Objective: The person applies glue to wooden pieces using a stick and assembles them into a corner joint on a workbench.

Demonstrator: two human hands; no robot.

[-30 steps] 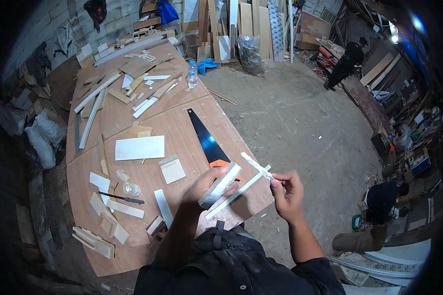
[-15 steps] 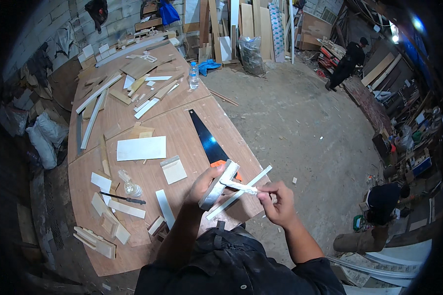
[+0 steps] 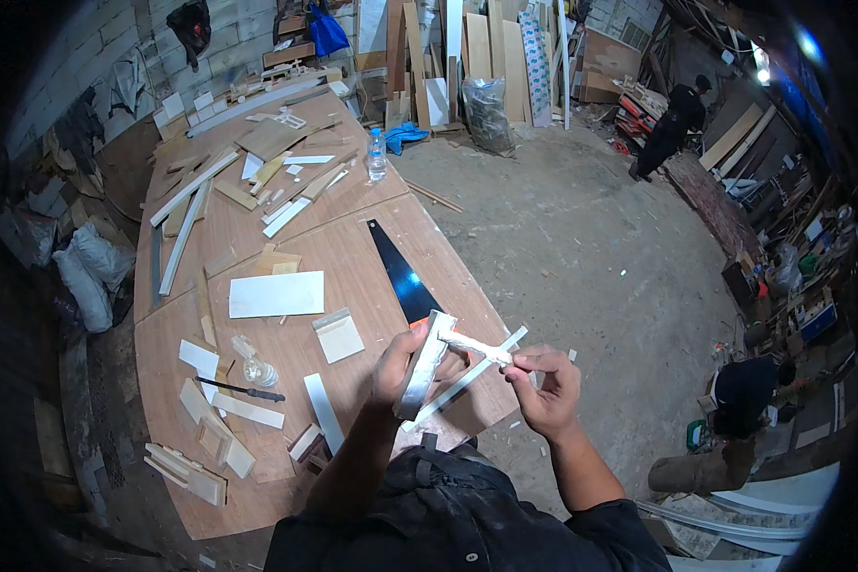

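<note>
My left hand is wrapped round a pale, white-faced block, tilted in front of my waist over the table's edge. My right hand pinches one end of a lumpy white stick, coated or wrapped in something white. Its other end meets the block's face near the top. Under the hands lies a long thin white strip. A handsaw lies just beyond my left hand, its orange handle mostly hidden.
The wooden table carries a white panel, a small clear jar, a dark thin tool and many wood offcuts. A water bottle stands by the far edge. Two people are off to the right.
My right hand has moved slightly right and the stick's tip has slid up the block's face. The block is turned a little more upright in my left hand.
</note>
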